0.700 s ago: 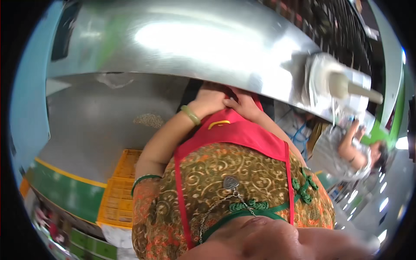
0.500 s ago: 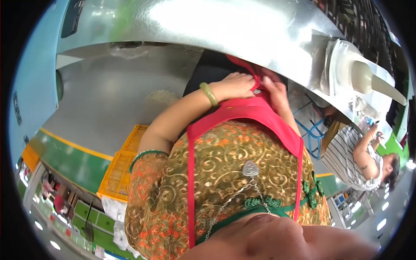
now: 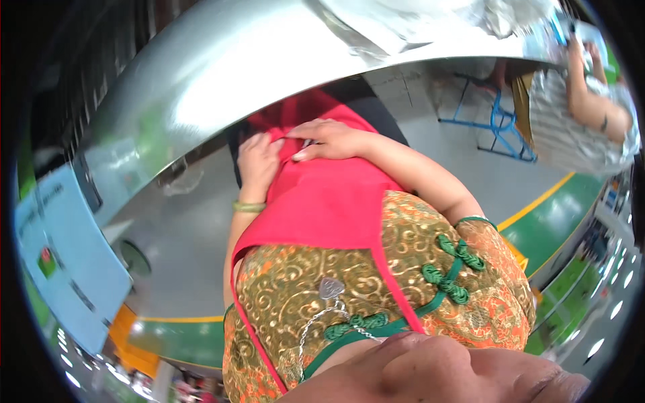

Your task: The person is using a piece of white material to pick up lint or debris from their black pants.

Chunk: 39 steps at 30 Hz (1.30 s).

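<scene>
Both of my hands rest in my lap on the red apron (image 3: 316,201), at its upper middle, below the edge of the shiny metal bench. My left hand (image 3: 259,160), with a pale green bangle (image 3: 248,207) at its wrist, has its fingers curled into the cloth. From the right, my right hand (image 3: 330,140) lies across the apron, fingers bent and thumb apart, and gathers the cloth beside the left fingertips. A small pale shiny thing (image 3: 308,143) shows between its thumb and fingers; what it is I cannot make out.
The metal bench (image 3: 222,87) curves across ahead, with clear plastic film (image 3: 416,20) on it. At right are a blue metal stool frame (image 3: 500,124) and a co-worker in a striped top (image 3: 571,127). A light blue panel (image 3: 74,255) stands at left, near yellow crates (image 3: 131,342).
The view has turned, bringing the hands to the left in the picture. My right hand now lies farther across the apron, more fully seen. The white pump on the bench has left the view.
</scene>
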Motion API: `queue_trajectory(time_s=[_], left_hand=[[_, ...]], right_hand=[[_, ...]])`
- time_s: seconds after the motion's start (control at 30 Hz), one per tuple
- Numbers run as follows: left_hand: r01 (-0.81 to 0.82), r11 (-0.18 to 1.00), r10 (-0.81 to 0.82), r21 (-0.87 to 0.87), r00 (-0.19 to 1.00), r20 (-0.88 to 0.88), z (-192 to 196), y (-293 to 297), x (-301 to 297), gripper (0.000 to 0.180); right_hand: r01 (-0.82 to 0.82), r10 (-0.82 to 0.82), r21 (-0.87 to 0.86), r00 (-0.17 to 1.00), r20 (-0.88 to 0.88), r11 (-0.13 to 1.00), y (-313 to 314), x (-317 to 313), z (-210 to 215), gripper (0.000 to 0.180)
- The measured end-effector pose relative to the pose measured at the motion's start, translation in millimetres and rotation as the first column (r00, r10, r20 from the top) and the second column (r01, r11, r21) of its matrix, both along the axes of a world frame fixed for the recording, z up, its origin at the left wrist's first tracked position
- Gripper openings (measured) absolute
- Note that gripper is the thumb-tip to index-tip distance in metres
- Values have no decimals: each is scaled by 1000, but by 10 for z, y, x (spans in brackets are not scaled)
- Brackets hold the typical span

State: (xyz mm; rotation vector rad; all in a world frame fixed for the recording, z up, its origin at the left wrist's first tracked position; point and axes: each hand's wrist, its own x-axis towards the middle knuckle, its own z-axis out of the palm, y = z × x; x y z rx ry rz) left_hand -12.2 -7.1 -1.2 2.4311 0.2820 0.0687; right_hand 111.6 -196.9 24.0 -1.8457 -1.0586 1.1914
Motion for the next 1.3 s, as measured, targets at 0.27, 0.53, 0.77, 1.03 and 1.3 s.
queue_trajectory(time_s=[0.27,0.53,0.77,1.03,1.3], left_hand=[[-610,595,585,-522,775,-239,73,511,368,29],[-715,642,632,-276,697,-338,107,774,206,38],[-723,679,648,128,509,-566,298,775,252,36],[-534,831,510,153,624,-592,-99,1087,235,36],[-478,858,481,187,621,-619,5,1517,-30,37]], right_hand=[[-59,74,-141,992,104,988,408,152,86,62],[-156,177,-153,975,135,976,461,279,142,57],[-138,154,-101,974,169,985,730,281,80,37],[-142,153,-79,975,160,987,680,382,-97,34],[481,-442,382,877,-190,789,-336,665,127,43]])
